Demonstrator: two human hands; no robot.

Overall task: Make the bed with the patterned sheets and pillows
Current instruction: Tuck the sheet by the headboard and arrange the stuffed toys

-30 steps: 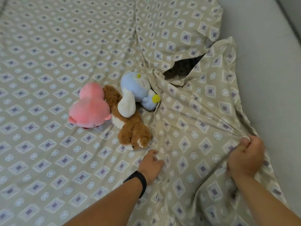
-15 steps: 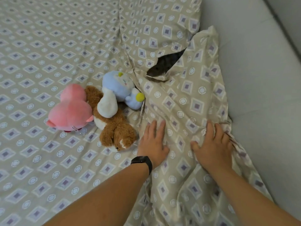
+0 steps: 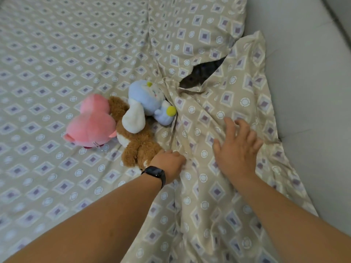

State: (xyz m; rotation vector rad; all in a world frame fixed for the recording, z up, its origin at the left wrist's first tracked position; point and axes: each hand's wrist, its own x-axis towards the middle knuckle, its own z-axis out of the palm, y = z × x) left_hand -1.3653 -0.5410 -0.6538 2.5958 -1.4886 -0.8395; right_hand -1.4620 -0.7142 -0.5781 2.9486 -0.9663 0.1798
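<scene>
The loose sheet [image 3: 218,130] lies rumpled under and ahead of both hands, its long axis running from near the person away toward the pillow [image 3: 193,29] at the far end. Right hand [image 3: 238,149] is over the middle of the sheet, fingers spread wide, holding nothing; whether the palm touches the cloth I cannot tell. Left hand [image 3: 169,164] is at the sheet's left edge, curled narrow with fingertips pressed into the fold, touching the brown plush [image 3: 136,149]; whether it pinches cloth I cannot tell. Blue plush [image 3: 150,103] and pink plush [image 3: 93,124] lie further left of that hand on the bed [image 3: 47,54]. Bare mattress [image 3: 311,92] is to the right of the right hand. The right hand is nearer the free right edge, so likely it does the next pull or smooth.

Versus 0.5 s ago: both hands lay flat on the sheet; now the left has curled and slid back toward the brown plush, and the right has lifted and spread.
</scene>
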